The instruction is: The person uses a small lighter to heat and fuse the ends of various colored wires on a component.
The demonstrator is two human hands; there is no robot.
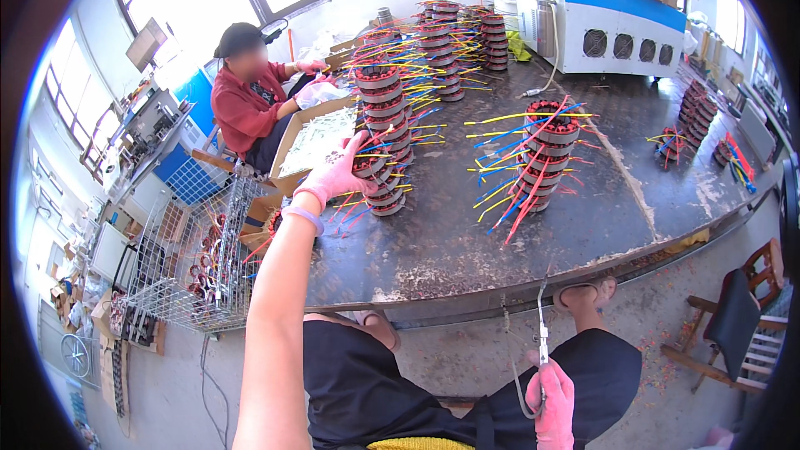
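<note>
My left hand, in a pink glove, reaches forward to a tall stack of wire-wound motor stators at the table's near left side. Its fingers close around a stator low in that stack, where yellow, blue and red lead wires stick out. In my pink-gloved right hand is a slim metal tool with a thin bent tip, held upright over my lap in front of the table edge. A grey hose or cord loops beside it. A second stator stack stands apart, right of centre.
More stator stacks stand at the back of the dark table. A blue and white machine occupies the far right. Across the left side, a person in red sits by a cardboard box. A wire basket stands left; a chair, right.
</note>
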